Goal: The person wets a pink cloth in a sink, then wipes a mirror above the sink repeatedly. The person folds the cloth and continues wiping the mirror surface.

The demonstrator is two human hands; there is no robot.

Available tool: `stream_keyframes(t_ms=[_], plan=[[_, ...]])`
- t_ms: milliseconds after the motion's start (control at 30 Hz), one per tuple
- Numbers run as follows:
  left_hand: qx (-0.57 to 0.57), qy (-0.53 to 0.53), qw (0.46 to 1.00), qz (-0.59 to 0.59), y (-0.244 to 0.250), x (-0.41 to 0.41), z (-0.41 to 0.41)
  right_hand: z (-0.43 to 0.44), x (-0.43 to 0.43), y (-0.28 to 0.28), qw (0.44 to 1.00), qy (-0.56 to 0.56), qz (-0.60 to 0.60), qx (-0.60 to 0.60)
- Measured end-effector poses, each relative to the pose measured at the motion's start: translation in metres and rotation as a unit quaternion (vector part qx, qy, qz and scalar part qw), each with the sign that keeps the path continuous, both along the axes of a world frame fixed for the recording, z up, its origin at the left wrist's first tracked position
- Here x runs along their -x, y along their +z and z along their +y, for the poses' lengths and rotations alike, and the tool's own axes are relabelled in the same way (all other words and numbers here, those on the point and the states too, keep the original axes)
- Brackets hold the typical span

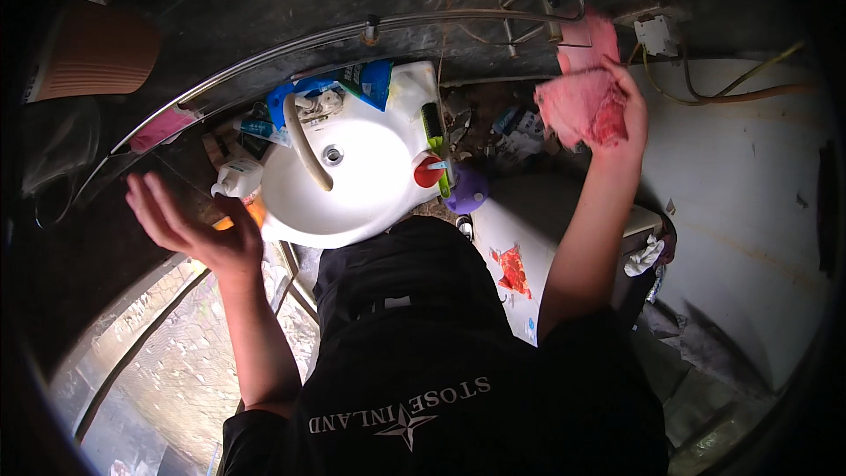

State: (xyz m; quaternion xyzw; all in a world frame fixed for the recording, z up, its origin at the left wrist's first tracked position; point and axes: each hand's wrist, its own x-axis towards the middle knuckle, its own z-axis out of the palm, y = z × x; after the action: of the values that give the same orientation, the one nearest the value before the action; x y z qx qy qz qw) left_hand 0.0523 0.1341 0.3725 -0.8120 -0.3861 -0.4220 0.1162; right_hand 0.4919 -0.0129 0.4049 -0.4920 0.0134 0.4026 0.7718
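Note:
My right hand (624, 102) grips a pink cloth (578, 106) at the right end of a metal towel rail (429, 18); the upper part of the cloth reaches up to the rail's wire bracket. My left hand (198, 225) is raised at the left with its fingers spread, holding nothing. Between my hands lies a white washbasin (370, 211) with a curved pale spout (304, 145) over its bowl. A second pink cloth (162, 129) hangs near the left part of the rail.
On the basin's right edge are a green-handled brush (433, 129) and a red cup (428, 170). Blue packets (370, 82) and a white bottle (239, 177) lie at its back and left. A purple round object (468, 188) sits beside it. Cables run from a white wall box (655, 35).

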Motion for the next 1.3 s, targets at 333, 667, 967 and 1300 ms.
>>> stream_keyframes(t_ms=[333,667,967,1300], plan=[[0.041,-0.04,0.998,0.02,0.011,-0.048,0.0,0.004,0.005,0.007,0.987,0.11,-0.008,-0.118],[0.02,-0.026,0.999,0.019,-0.004,-0.056,0.003,0.03,0.003,0.007,0.985,0.127,-0.009,-0.115],[-0.019,-0.016,1.0,0.01,-0.01,-0.067,0.012,0.028,-0.013,0.003,0.987,0.132,0.023,-0.083],[-0.022,-0.017,0.999,0.016,-0.01,-0.069,0.013,-0.087,0.045,-0.022,0.931,0.221,0.258,-0.129]])
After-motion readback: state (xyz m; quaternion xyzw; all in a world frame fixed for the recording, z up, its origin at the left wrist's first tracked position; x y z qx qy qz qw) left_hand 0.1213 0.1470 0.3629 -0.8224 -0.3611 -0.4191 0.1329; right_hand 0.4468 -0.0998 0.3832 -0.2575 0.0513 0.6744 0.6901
